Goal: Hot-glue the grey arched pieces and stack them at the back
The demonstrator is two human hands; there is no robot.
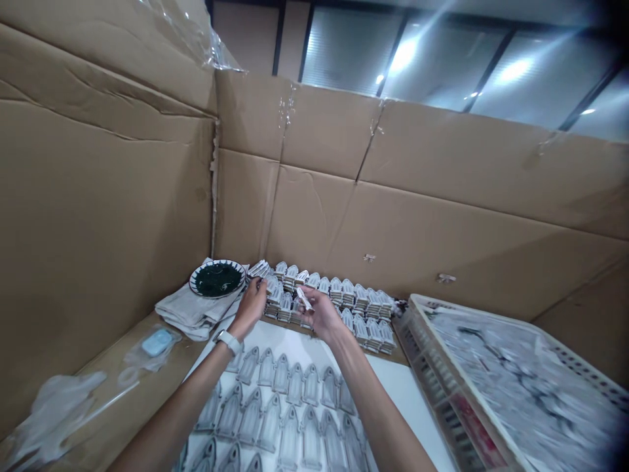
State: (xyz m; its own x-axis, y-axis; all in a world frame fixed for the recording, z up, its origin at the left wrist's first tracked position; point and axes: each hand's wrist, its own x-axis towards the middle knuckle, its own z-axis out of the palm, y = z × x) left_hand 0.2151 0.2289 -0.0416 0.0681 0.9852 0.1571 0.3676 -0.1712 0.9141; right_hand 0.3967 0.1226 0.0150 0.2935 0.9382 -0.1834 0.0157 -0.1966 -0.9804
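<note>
Both my arms reach forward to stacks of small white arch-shaped packs [344,298] lined up along the cardboard back wall. My left hand [251,303], with a watch on its wrist, rests its curled fingers on the left end of the stacks. My right hand [319,313] is palm up and holds one small white pack [304,299] between thumb and fingers. Below my arms, rows of the same arch-shaped pieces [289,413] lie flat on a white sheet.
A dark green plate [217,278] sits on folded grey cloth [191,311] at the left. A pale blue object in a plastic bag [156,342] lies nearer. A white plastic crate [511,387] with packaged items stands at the right. Tall cardboard walls [98,229] enclose the bench.
</note>
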